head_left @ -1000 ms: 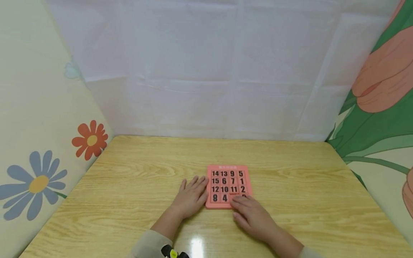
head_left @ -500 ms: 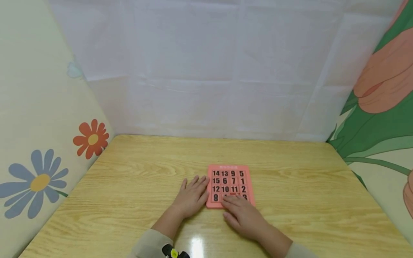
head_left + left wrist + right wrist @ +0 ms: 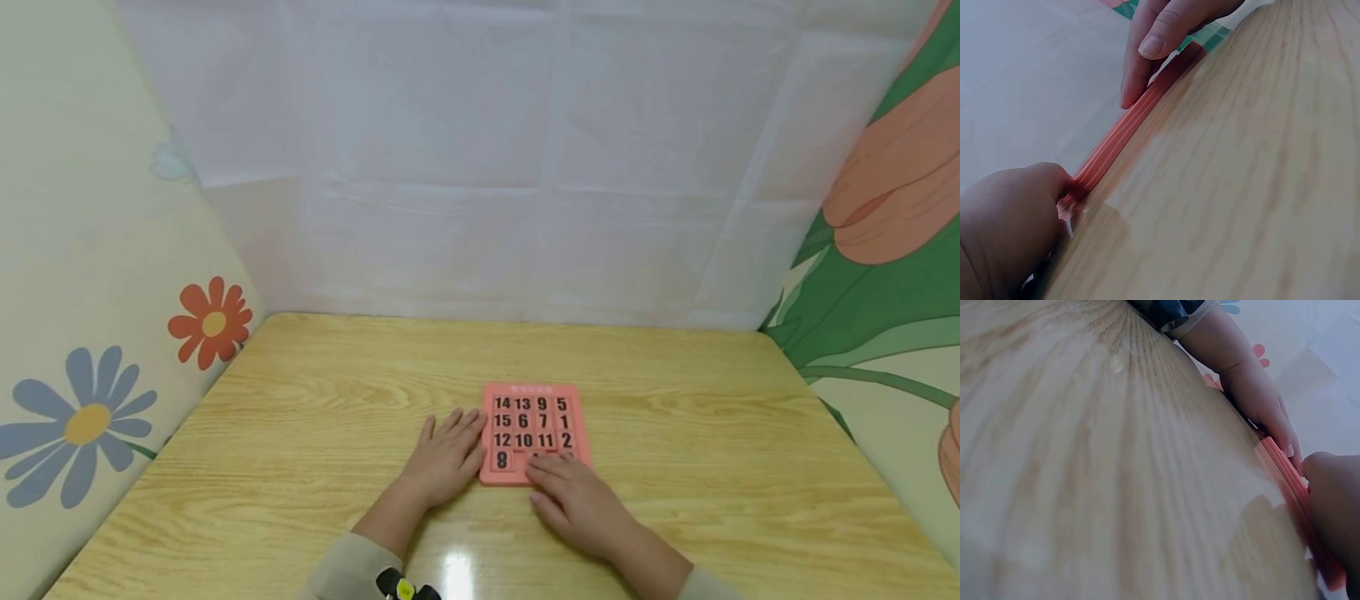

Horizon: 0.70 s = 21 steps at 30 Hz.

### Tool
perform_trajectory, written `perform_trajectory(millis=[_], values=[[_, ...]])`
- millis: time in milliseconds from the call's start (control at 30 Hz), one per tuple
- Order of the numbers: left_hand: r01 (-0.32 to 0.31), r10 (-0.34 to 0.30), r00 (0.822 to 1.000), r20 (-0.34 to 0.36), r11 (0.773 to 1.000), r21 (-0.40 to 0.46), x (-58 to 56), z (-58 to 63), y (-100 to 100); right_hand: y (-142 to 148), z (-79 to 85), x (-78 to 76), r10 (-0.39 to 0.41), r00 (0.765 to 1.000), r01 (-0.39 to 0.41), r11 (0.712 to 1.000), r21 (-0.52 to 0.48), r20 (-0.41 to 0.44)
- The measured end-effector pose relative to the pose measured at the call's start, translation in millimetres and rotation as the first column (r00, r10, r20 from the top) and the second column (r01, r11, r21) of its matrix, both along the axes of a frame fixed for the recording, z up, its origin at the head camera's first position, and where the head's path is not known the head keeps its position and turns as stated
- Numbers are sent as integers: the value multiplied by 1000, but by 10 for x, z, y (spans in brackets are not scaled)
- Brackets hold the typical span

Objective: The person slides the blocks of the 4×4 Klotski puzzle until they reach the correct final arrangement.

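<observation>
A pink sliding number puzzle lies flat on the table, with black numbers on its square tiles. My left hand rests against the puzzle's left edge, fingers extended. Over the bottom row is my right hand, its fingertips on the tile marked 4, which they partly cover. The bottom row's right end is mostly hidden under these fingers. A gap shows between that tile and the tile marked 8. In the left wrist view, the puzzle's ridged side sits between both hands.
The wood-grain table extends around the puzzle. A white sheet hangs behind it, and flower-patterned panels stand at the left and right. A dark band with a yellow part is on the left wrist.
My right hand moved left onto the 4 tile, then back right. That tile has slid right by one place, leaving the gap beside the 8. My left hand has stayed put.
</observation>
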<state>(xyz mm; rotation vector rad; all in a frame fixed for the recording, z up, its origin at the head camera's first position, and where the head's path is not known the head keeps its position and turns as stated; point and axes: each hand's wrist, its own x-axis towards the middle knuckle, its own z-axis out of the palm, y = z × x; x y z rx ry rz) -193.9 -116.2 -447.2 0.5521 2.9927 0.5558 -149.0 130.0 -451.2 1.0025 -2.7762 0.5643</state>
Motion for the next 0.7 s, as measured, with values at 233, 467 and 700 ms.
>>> perform_trajectory(millis=[233, 467, 700], values=[[-2, 2, 1000, 7, 1000, 5, -6, -7, -8, 83, -33, -3, -11, 999, 10, 1000, -15, -51], [-3, 2, 1000, 5, 1000, 12, -2, -14, -16, 123, -42, -13, -15, 999, 14, 1000, -23, -35], [-4, 4, 1000, -3, 1000, 12, -1, -39, -26, 117, -40, -8, -14, 999, 13, 1000, -17, -40]])
